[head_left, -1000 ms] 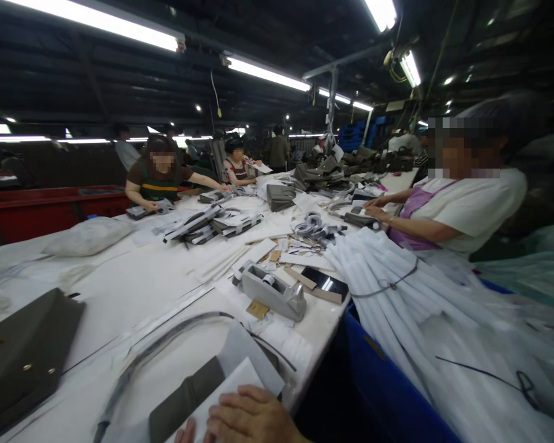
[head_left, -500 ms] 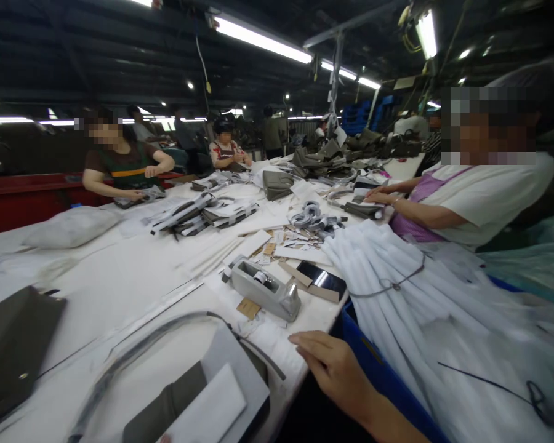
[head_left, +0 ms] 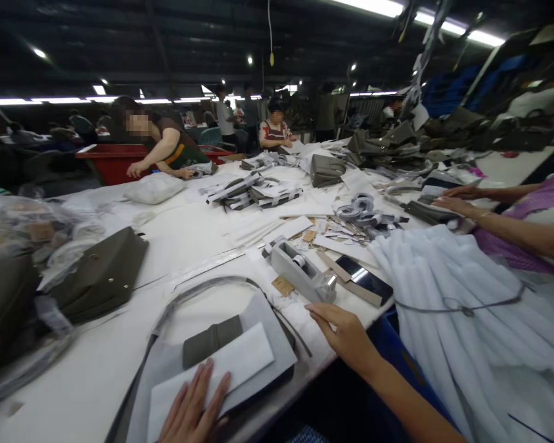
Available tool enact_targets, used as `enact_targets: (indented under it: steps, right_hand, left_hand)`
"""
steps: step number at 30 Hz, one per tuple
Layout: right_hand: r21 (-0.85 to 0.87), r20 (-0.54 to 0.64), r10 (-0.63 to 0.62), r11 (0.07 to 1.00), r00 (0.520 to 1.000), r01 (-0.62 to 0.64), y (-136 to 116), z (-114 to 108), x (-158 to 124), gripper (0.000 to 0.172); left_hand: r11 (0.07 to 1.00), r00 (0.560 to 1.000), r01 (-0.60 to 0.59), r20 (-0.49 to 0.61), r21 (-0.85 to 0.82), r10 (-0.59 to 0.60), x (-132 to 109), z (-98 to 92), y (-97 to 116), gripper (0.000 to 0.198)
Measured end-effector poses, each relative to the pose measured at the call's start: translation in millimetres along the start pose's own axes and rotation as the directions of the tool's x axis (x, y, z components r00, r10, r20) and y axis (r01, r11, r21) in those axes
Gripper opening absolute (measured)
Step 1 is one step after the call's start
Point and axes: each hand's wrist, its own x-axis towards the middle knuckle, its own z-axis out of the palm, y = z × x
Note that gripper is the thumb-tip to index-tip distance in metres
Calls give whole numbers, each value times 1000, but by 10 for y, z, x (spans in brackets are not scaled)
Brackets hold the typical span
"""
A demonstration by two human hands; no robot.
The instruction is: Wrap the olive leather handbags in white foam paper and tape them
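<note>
My left hand [head_left: 196, 400] lies flat, fingers spread, on a folded white foam sheet [head_left: 249, 357]. Beneath that sheet is a grey-green bag panel with a strap band [head_left: 212, 338], set on a larger pale sheet [head_left: 277, 335]. A wrapped curved handle [head_left: 203, 283] arches out from the far side of the bag. Over the table's near edge, to the right of the bag, my right hand [head_left: 346, 335] is held with its fingers stretched out; nothing can be seen in it. Just beyond its fingertips stands a grey tape dispenser [head_left: 300, 267].
A phone [head_left: 362, 277] and cardboard strips lie behind the dispenser, near several tape rolls [head_left: 357, 209]. Bundled white foam tubes [head_left: 447, 277] fill the right side, above a blue bin [head_left: 404, 351]. Grey-green bags [head_left: 99, 277] stand at left. Co-workers handle bags around the table.
The view has swung left, so things appear farther right. My left hand has come into fuller view on the foam sheet. My right hand stays near the dispenser.
</note>
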Motion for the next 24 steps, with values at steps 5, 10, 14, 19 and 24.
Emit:
enact_targets:
  steps: [5, 10, 14, 19, 24]
  right_hand:
    - [59, 58, -32, 998, 998, 28, -152, 401, 176, 23]
    - [80, 66, 111, 990, 992, -116, -390, 362, 130, 29]
    - [-19, 221, 336, 940, 916, -340, -497, 329, -72, 49]
    - [16, 419, 448, 866, 790, -499, -606, 381, -114, 72]
    - [245, 491, 532, 676, 690, -695, -753, 388, 28, 81]
  left_hand:
    - [999, 999, -33, -16, -10, 33, 55, -79, 4, 59]
    - [1000, 1000, -3, -26, 0, 3, 97, -170, 49, 53]
    - [1000, 1000, 15, -16, -11, -16, 80, -170, 69, 54]
    - [997, 999, 31, -27, -64, -33, 57, -128, 68, 53]
    - [993, 997, 51, -60, -104, -58, 74, -154, 81, 53]
